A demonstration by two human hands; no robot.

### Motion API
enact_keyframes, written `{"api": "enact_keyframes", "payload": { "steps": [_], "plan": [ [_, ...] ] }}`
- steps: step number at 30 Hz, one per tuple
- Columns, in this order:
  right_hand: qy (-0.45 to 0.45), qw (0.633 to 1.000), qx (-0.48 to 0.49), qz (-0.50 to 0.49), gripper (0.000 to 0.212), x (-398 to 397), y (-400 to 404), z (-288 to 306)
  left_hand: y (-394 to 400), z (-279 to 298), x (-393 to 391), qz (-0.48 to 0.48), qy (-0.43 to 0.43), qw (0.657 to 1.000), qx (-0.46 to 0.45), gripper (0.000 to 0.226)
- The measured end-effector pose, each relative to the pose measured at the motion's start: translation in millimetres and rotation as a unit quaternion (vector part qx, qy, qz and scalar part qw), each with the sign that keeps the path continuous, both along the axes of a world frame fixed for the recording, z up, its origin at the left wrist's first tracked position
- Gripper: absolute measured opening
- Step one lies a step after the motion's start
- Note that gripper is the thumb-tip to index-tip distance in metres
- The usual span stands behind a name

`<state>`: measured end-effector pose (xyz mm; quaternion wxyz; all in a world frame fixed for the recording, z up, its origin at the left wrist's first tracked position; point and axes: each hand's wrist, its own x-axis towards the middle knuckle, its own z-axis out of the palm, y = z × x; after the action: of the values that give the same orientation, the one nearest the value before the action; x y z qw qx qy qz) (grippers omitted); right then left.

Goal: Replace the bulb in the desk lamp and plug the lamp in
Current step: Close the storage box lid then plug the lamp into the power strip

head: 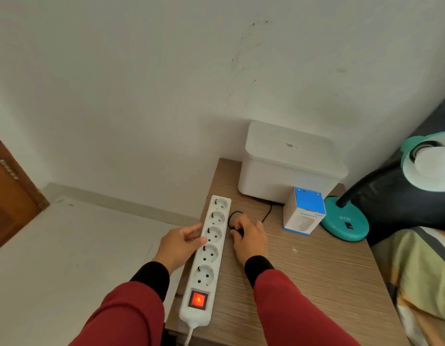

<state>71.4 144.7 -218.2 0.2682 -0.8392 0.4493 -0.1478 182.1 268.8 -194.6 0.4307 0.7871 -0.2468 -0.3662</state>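
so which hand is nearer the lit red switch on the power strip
Left. The left hand holds the power strip at its left edge, up-strip from the red switch. The right hand is off the strip to its right, on the black cord.

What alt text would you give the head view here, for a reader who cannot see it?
A person's left hand holds a white power strip with a lit red switch at the edge of a wooden bedside table, while the right hand grips the lamp's black plug beside it. A teal desk lamp with a bulb fitted stands at right.
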Motion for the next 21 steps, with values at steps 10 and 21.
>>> {"api": "enact_keyframes", "payload": {
  "steps": [10,21],
  "plan": [
    [-0.204,0.971,0.113,-0.055,0.024,5.3,-8.8,22.6,0.7,0.1,-3.7,0.000,-0.008,1.000,-0.008,0.043],
    [-0.260,0.953,0.139,-0.074,0.016,6.7,3.5,34.1,3.1,-2.5,-3.0,-0.006,-0.018,1.000,-0.015,0.041]
  ]
}}
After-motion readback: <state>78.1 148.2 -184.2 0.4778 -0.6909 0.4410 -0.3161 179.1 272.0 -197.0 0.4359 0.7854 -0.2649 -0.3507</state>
